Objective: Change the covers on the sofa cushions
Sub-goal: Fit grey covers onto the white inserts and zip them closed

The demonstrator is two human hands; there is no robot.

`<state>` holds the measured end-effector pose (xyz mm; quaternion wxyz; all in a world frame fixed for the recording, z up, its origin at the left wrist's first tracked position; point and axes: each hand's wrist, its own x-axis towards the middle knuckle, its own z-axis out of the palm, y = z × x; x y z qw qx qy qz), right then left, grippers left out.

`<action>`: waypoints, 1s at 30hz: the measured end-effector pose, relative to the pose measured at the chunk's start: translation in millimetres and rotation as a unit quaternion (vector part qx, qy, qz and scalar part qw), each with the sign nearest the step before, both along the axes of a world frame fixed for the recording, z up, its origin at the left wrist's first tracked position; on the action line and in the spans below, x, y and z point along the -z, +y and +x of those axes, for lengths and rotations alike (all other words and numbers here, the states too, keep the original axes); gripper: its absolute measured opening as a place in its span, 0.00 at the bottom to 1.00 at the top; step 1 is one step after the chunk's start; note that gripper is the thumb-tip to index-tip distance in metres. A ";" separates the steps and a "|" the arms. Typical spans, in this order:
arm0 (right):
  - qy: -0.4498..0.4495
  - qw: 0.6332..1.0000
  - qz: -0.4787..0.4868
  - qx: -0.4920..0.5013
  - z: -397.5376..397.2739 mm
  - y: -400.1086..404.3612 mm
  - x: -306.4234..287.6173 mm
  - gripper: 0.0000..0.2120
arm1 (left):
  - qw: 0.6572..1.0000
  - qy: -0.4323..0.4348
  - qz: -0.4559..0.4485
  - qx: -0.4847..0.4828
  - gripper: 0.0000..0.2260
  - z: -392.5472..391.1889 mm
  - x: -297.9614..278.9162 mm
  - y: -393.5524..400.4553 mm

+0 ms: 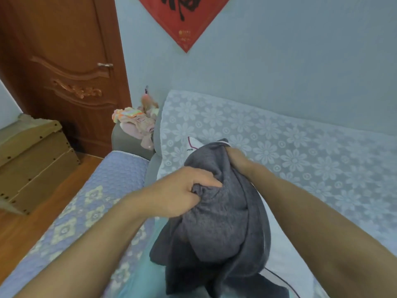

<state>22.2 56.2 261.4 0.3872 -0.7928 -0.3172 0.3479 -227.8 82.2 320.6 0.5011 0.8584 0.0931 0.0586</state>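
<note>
Nearest the camera, two bare forearms are reaching forward over the sofa seat, and between them a dark grey cushion cover (pixel 219 216) is hanging bunched and folded, its lower end trailing down toward the near edge of the view. The left hand (pixel 182 190) is gripping a gathered fold on the left side of the cover, fingers curled into the cloth. Farther off and to the right, the right hand (pixel 236 158) is clutching the cover's far top edge, fingers buried in the fabric. Just beyond that edge a white cushion (pixel 194 145) with a dark red line is poking out, lying against the sofa back. A blue quilted seat cover (pixel 92 201) with pale flower squares is spreading to the near left, and a light lace throw (pixel 300 151) with a daisy pattern is draping the backrest on the right. On the grey armrest farther left a heap of pink clothes (pixel 137 123) is resting. A cardboard box (pixel 32 158) is sitting on the wooden floor at the left, before a brown carved door (pixel 64 61). A red paper hanging (pixel 184 20) is showing on the far pale wall.
</note>
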 end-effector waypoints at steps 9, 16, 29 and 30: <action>0.026 0.909 0.342 0.237 16.8 -59.6 -179.6 0.11 | 0.862 -0.327 0.118 -0.370 0.28 13.9 -113.1 82.1; 0.436 0.848 0.276 0.120 -34.4 -118.8 -114.4 0.14 | 0.871 -0.220 0.219 -0.380 0.20 27.2 -79.3 108.1; -0.240 0.962 0.105 0.078 56.9 -54.5 -189.3 0.19 | 0.972 -0.091 0.192 -0.104 0.20 -11.5 -103.0 67.4; -0.232 0.969 0.067 0.047 65.2 -51.7 -183.1 0.19 | 0.973 -0.060 0.201 -0.099 0.20 -11.8 -101.0 68.1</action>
